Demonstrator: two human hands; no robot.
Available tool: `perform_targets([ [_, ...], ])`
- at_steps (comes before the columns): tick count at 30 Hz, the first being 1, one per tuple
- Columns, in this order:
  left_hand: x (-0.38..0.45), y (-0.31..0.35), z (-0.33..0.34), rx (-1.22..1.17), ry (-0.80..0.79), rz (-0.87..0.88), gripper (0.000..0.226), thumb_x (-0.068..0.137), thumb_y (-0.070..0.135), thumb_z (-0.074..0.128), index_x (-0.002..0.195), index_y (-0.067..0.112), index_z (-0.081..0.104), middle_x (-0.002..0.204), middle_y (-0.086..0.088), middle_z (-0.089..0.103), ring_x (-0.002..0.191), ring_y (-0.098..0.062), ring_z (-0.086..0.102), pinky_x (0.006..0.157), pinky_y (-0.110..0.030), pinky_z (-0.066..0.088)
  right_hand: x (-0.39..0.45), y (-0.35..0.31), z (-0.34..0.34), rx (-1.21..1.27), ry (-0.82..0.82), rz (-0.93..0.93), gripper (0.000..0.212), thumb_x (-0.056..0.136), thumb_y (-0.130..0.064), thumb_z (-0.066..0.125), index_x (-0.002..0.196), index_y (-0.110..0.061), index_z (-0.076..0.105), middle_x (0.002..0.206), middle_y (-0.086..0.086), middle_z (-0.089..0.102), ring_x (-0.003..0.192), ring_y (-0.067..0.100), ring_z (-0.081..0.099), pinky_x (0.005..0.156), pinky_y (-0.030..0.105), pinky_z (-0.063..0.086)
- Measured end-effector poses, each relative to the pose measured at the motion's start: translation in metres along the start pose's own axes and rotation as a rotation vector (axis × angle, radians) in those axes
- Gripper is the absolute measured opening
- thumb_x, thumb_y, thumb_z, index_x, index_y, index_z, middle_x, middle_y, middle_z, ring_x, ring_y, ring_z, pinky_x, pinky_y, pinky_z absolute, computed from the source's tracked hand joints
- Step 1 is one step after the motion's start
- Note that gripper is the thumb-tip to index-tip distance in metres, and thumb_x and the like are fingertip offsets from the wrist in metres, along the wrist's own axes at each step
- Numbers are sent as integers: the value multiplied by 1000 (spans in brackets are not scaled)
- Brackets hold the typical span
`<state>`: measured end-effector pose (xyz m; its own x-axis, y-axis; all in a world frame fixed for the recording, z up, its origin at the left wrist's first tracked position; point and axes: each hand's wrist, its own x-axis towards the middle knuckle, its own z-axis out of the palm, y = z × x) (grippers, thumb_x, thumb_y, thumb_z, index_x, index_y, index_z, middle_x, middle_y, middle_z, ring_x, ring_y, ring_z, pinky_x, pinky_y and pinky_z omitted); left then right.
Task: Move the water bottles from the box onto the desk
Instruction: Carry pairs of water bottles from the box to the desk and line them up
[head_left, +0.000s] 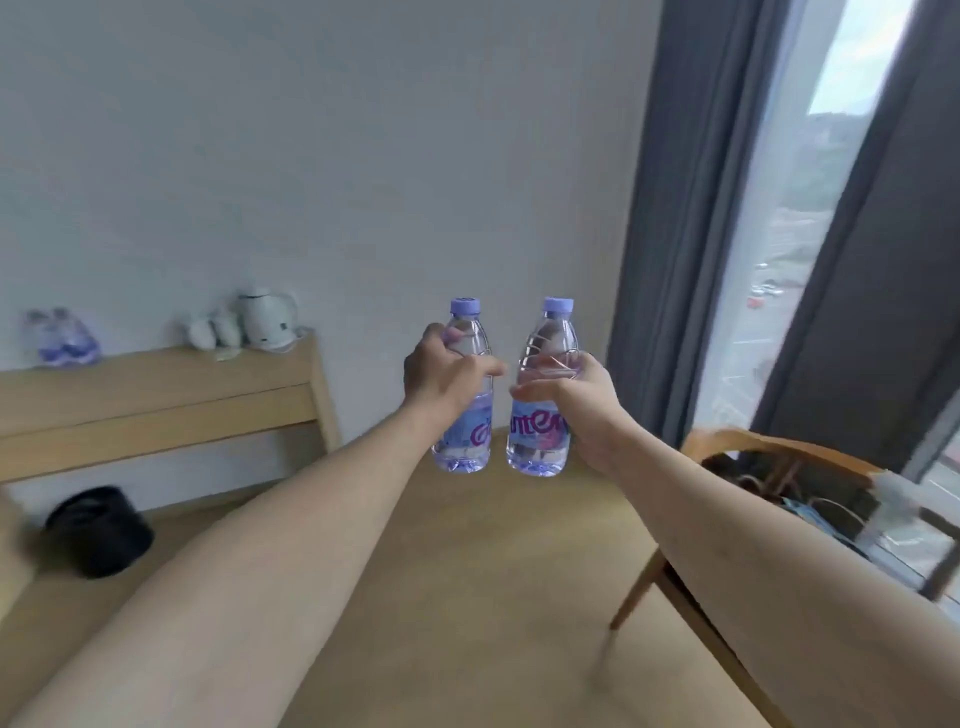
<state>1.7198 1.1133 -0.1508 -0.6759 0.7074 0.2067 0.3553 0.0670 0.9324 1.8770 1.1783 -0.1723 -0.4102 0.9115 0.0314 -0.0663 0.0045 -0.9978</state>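
Note:
Two clear water bottles with purple caps and purple labels hang upright in the air, side by side at mid-frame. My left hand (444, 374) grips the left bottle (465, 441) round its upper body. My right hand (569, 395) grips the right bottle (543, 441) the same way. The light wooden desk (156, 395) stands against the wall at the left. Several more bottles (60, 338) stand on its far left end. The box is out of view.
A white kettle (267, 317) and white cups (213, 330) sit on the desk's right end. A black bin (98, 530) stands on the wooden floor below it. A wooden chair (779, 467) with bags is at the right, by grey curtains (675, 208) and a window.

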Motion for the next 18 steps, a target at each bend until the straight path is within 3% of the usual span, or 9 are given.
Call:
perform_targets([
  [3, 28, -28, -46, -16, 126, -68, 53, 55, 37, 84, 100, 30, 57, 98, 6, 63, 82, -9, 63, 64, -26, 46, 35, 6, 60, -3, -134, 12, 61, 54, -3, 92, 107, -11, 62, 92, 7, 77, 80, 26, 77, 65, 35, 61],
  [8, 71, -66, -103, -24, 302, -145, 56, 52, 37, 85, 102, 27, 60, 99, 3, 68, 86, -15, 66, 80, -36, 56, 88, 16, 143, -19, -295, 29, 68, 58, -2, 92, 116, -7, 58, 101, 12, 75, 81, 25, 75, 62, 32, 58],
  [10, 95, -76, -126, -11, 380, -159, 59, 51, 36, 86, 103, 26, 61, 97, 5, 69, 85, -12, 66, 78, -33, 55, 116, 20, 177, -23, -375, 29, 68, 59, -1, 92, 117, -6, 57, 102, 13, 75, 81, 25, 75, 64, 34, 59],
  [13, 133, -84, -156, -19, 504, -174, 58, 50, 37, 87, 100, 29, 60, 95, 7, 68, 84, -11, 67, 70, -30, 52, 160, 17, 226, -15, -504, 2, 65, 58, 1, 91, 113, -7, 59, 99, 11, 75, 72, 18, 75, 54, 27, 57],
  [18, 177, -98, -199, -55, 658, -224, 61, 41, 42, 86, 96, 32, 60, 97, 8, 69, 84, -10, 69, 70, -30, 54, 217, 15, 303, -38, -688, -5, 65, 55, -2, 92, 111, -9, 60, 96, 8, 76, 76, 21, 77, 58, 30, 58],
])
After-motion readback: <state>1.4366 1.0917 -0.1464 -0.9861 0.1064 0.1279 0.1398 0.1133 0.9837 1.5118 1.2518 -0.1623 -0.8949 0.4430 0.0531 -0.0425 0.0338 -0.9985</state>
